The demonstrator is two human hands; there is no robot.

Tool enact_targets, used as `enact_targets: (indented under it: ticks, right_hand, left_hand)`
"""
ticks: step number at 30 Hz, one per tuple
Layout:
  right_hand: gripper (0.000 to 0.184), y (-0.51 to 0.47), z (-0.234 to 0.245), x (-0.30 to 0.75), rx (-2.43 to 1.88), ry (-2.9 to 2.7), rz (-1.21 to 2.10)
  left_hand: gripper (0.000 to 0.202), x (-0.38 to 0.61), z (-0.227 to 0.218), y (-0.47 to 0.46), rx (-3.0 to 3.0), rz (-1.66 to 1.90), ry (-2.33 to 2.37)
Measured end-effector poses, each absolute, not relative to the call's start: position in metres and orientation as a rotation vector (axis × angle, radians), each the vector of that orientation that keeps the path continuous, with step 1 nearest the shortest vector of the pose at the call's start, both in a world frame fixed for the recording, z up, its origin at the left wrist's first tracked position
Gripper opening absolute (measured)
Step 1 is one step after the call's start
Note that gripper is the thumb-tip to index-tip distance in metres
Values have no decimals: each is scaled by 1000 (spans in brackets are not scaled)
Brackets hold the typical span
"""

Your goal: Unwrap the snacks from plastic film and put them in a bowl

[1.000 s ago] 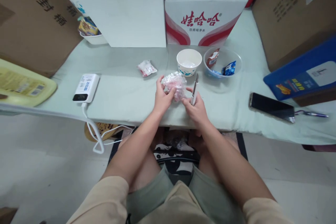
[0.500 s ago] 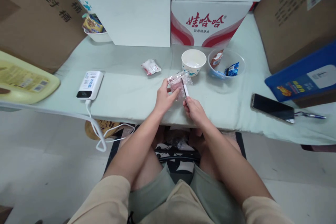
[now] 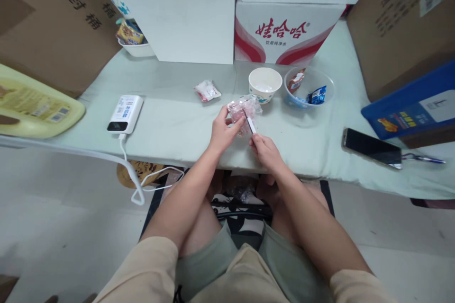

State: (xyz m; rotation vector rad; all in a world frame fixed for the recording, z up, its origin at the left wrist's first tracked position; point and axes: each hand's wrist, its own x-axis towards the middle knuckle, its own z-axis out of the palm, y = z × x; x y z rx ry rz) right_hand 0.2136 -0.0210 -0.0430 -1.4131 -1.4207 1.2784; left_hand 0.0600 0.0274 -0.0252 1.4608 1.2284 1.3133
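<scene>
Your left hand (image 3: 223, 129) grips a crinkled clear-plastic packet with pink contents (image 3: 237, 112), thumb across the near side. Your right hand (image 3: 265, 149) is closed round a slim knife-like tool with a white body and narrow dark blade (image 3: 250, 125), blade angled forward-left over the packet; can't tell if it has cut in.

Packet sits between your hands, ahead of the right one, over a pale green cloth-covered table (image 3: 174, 128); contact with the cloth unclear.

Ahead of your right hand, just past the packet: white paper bowl with blue-green print (image 3: 259, 94). To its right: clear round plastic bowl (image 3: 329, 86) holding a brown-red wrapper (image 3: 296, 81) and shiny blue wrapper (image 3: 317, 95). Ahead-left of your left hand: small white-and-red packet (image 3: 207, 90). Well left of that hand: white rectangular power bank (image 3: 125, 113), cable plugged in. Well right of your right hand: black phone (image 3: 371, 148), lying flat.
</scene>
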Motion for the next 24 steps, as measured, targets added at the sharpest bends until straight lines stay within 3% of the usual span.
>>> enact_targets:
  ticks: [7, 11, 18, 22, 24]
  right_hand:
    - [45, -23, -33, 217, -1521, -1655, 1182]
    - [44, -25, -30, 232, -1624, -1745, 1115]
    - [34, -17, -30, 274, -2072, -1598, 507]
    - [38, -16, -35, 273, -1854, -1620, 232]
    - [44, -18, -38, 266, -1626, -1677, 255]
  left_hand:
    - [62, 42, -33, 42, 1150, 1452, 1217]
    - [58, 18, -39, 56, 978, 1484, 1270]
    - [54, 28, -31, 45, 937, 1144, 1179]
    - [52, 53, -19, 33, 912, 896, 1082]
    - [51, 62, -15, 31, 886, 836, 1093]
